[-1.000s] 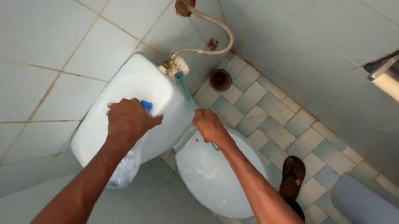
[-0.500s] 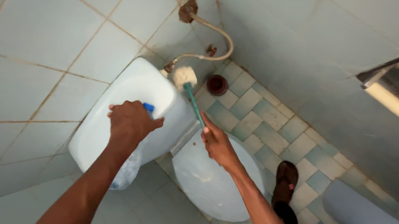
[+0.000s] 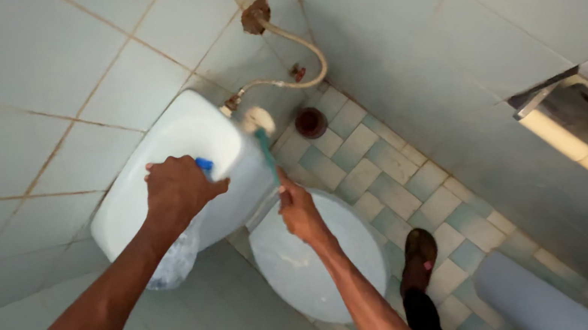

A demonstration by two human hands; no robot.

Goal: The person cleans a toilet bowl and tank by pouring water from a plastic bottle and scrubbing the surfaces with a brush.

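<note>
My left hand (image 3: 178, 190) rests closed on top of the white toilet cistern (image 3: 178, 146), over a small blue thing (image 3: 204, 165) that shows at my fingers. A clear plastic bag (image 3: 174, 258) hangs below that hand against the cistern's side. My right hand (image 3: 300, 213) grips the teal handle of a toilet brush (image 3: 262, 135), whose pale head is raised beside the cistern's right corner. Below my right hand lies the white closed toilet lid (image 3: 314, 261).
A flexible hose (image 3: 299, 58) curves from the tiled wall to the cistern. A dark red round object (image 3: 310, 122) sits on the checked floor tiles in the corner. My sandalled foot (image 3: 418, 258) stands right of the toilet. A metal wall recess (image 3: 581, 131) is at right.
My right hand has lifted the brush head up from beside the bowl to the cistern's corner and drawn back slightly. My left hand has stayed on the cistern.
</note>
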